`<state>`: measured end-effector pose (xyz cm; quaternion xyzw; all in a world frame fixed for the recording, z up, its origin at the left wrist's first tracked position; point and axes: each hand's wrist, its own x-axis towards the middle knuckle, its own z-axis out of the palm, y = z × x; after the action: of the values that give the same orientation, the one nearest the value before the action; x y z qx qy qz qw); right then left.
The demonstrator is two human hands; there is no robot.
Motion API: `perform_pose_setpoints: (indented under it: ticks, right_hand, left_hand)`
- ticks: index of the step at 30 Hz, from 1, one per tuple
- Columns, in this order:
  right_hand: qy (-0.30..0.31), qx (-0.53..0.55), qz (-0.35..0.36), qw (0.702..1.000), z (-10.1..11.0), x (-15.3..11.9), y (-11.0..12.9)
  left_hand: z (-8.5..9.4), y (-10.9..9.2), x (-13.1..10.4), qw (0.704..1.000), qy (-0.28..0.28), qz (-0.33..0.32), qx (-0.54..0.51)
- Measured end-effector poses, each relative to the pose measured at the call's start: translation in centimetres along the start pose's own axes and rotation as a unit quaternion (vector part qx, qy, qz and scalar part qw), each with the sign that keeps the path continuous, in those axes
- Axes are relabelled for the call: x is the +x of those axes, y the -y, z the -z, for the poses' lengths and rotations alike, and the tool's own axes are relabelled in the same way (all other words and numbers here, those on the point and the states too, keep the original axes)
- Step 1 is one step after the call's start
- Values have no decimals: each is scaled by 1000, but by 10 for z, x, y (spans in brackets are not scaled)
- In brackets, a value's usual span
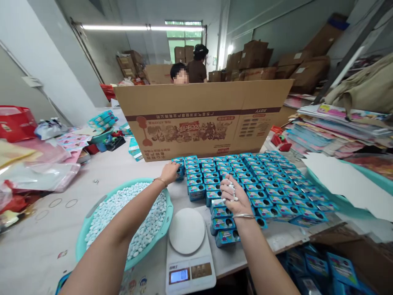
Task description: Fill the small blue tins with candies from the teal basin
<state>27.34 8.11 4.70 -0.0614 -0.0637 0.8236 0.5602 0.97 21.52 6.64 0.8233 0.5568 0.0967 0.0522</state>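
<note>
Beyond the hands (170,173) (240,200) and blue boxes (196,191), a carton (208,98) shows inverted "XQYY".

Left arm (129,219) stretches long and forward, left hand (170,173) knuckles up; right hand (236,196) palm up, fingers (226,185) curling in, forearm (260,250) slanting!

Bright bkgd tube lt (123,28), edge distort.

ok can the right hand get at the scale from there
Likely yes: the right hand, white pellets in its grip, is near the scale, with only low boxes between.
</note>
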Motion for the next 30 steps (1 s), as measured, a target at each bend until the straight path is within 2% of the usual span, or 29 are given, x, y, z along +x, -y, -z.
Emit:
perform_pose_setpoints:
  ticks: [3,4,6,7,9,10,12,15,17,20,23,25,28,30]
  right_hand:
    - [-28,-16,11,999,-13,12,-13]
    - [-36,-24,15,999,-17,15,-17]
    - [-48,-43,24,998,-23,21,-26]
    - [-54,-52,29,997,-25,22,-31]
    - [-65,-69,44,995,-27,24,-42]
    - [-69,-78,53,993,-27,25,-48]
    - [-76,-96,70,990,-26,24,-61]
    - [-93,-113,99,984,-27,21,-78]
    - [-121,-109,122,979,-30,20,-88]
    - [-156,-91,145,973,-36,21,-95]
    - [-156,-79,151,973,-39,25,-91]
    - [-147,-77,145,976,-38,27,-84]
    - [-127,-84,136,979,-30,28,-69]
    - [-117,-92,136,980,-22,27,-62]
  left_hand:
    - [1,-15,-11,999,-32,-1,-27]
    - [2,-24,-20,998,-45,-1,-46]
    - [2,-47,-46,988,-41,0,-148]
    - [2,-60,-63,963,-12,6,-270]
    - [0,-86,-98,856,103,15,-506]
    - [-1,-98,-114,809,135,30,-571]
    - [-4,-115,-138,754,116,80,-642]
    - [-11,-126,-154,714,23,149,-684]
    - [-16,-128,-156,698,-23,166,-696]
    - [-24,-126,-156,704,-63,157,-690]
    - [-25,-116,-150,741,-77,129,-655]
    - [-19,-100,-137,801,-90,101,-584]
    - [-2,-64,-98,913,-157,74,-370]
    - [7,-40,-65,934,-189,81,-292]
